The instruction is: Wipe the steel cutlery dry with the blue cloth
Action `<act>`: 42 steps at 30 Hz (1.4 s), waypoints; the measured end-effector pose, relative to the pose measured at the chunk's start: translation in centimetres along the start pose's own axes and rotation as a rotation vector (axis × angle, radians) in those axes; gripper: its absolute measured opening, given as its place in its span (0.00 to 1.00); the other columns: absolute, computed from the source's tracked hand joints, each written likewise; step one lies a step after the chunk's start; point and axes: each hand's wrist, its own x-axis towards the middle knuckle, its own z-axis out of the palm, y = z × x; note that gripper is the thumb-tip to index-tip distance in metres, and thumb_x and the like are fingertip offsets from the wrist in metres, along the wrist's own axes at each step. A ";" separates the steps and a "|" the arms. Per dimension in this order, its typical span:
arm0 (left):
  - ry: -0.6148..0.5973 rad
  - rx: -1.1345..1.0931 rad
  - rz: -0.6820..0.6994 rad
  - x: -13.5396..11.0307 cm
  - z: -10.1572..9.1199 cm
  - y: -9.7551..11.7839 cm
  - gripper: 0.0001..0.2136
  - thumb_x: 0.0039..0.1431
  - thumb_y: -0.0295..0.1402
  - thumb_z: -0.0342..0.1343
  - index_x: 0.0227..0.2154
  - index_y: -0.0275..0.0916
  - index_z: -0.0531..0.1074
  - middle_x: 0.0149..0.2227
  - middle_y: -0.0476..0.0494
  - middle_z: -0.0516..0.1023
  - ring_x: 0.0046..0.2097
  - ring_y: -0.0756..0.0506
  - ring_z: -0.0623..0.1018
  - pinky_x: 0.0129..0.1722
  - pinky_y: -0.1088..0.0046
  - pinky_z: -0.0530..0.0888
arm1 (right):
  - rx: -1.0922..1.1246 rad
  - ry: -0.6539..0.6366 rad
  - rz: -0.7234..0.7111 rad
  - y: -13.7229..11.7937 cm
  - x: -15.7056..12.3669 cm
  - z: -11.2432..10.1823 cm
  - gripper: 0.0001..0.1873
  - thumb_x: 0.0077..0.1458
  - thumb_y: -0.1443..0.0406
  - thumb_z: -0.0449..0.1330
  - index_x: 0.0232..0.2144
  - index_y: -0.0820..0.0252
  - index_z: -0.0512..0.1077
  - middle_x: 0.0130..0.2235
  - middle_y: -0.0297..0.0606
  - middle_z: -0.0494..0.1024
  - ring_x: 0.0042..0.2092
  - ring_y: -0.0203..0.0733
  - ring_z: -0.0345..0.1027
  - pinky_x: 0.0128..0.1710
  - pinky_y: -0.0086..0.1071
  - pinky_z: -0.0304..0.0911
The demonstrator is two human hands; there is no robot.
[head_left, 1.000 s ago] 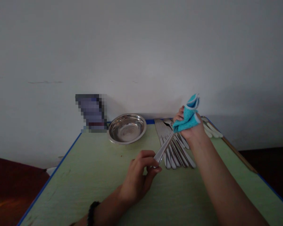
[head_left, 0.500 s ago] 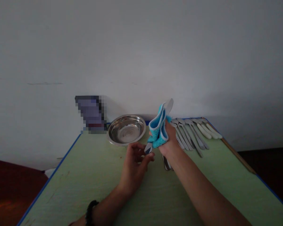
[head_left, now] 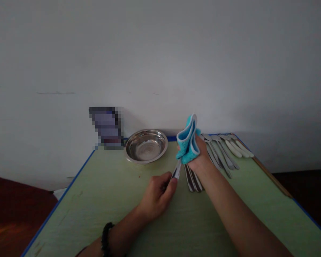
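My left hand (head_left: 160, 194) is closed around the lower handle of a shiny steel piece of cutlery (head_left: 177, 171), which slants up into a folded cloth. The turquoise cloth (head_left: 187, 142), with white edging, is gripped in my right hand (head_left: 200, 153) and wrapped about the utensil's upper part. Its head is almost wholly covered, so its exact kind cannot be made out. Below my right wrist, several metal handles (head_left: 194, 180) lie side by side on the table; their other ends are hidden behind the hand and cloth.
A steel bowl (head_left: 146, 148) stands at the back of the green table (head_left: 101, 200). Several spoons and other metal cutlery (head_left: 223, 157) lie at the back right, beside white-handled utensils (head_left: 237, 148). A pixelated upright object (head_left: 106, 126) leans against the wall at the back left.
My left hand has closed on the handle and drawn lower, with more of the handle showing. The cloth now covers the rounded tip that stuck out above it.
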 end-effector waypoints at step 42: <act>-0.047 -0.296 0.011 -0.4 0.2 -0.5 0.15 0.63 0.42 0.42 0.25 0.39 0.60 0.19 0.55 0.60 0.21 0.53 0.61 0.21 0.77 0.59 | 0.295 -0.046 0.153 -2.2 0.3 -0.1 0.18 0.58 0.57 0.45 0.23 0.59 0.66 0.16 0.26 0.64 0.15 0.27 0.54 0.14 0.22 0.51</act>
